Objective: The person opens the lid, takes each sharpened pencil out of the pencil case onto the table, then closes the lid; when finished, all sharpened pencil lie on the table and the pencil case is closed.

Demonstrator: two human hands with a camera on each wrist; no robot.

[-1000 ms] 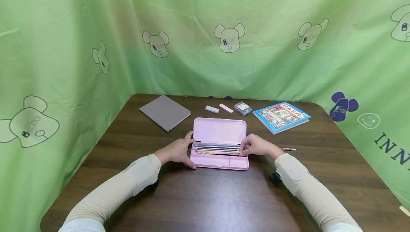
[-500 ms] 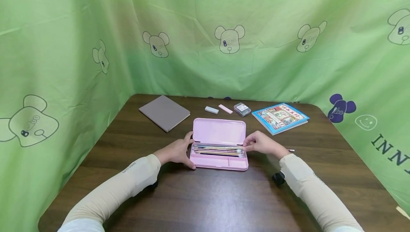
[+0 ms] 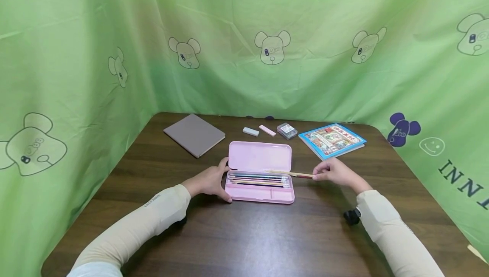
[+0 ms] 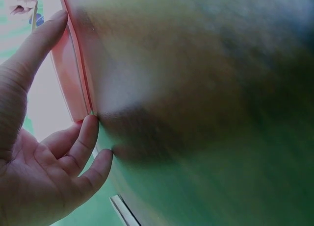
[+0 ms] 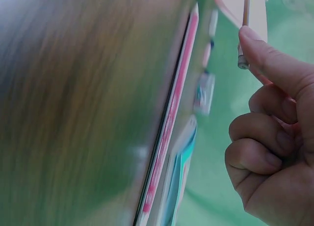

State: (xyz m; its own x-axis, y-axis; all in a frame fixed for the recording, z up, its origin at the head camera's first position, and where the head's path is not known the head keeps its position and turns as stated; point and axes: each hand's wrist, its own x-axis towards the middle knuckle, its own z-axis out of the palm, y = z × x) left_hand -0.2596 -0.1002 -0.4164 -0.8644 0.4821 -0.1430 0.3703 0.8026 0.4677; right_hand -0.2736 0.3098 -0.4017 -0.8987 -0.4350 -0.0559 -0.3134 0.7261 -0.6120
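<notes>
A pink pencil case (image 3: 259, 150) lies with its lid raised. Several pencils (image 3: 256, 179) fill its back compartment; the two front compartments hold nothing visible. My left hand (image 3: 208, 181) grips the left end of the case, thumb at the front corner and fingers toward the hinge, as the left wrist view also shows. To the right of the case, my right hand (image 3: 336, 173) pinches a yellowish pencil (image 3: 280, 172) near its eraser end, between thumb and index finger. The pencil's far end overlaps the lid. A red-and-white pencil (image 5: 171, 113) rests on the table near this hand.
Along the back of the brown table (image 3: 244, 238) are a grey notebook (image 3: 195, 135), a white eraser (image 3: 250, 131), a slim pink bar (image 3: 267, 130), a small clear plastic box (image 3: 287, 130) and a blue-edged picture book (image 3: 331, 140). Green printed curtains enclose the table.
My right hand has drawn one pencil out of the case and moved right with it. My left hand stays on the left end of the case.
</notes>
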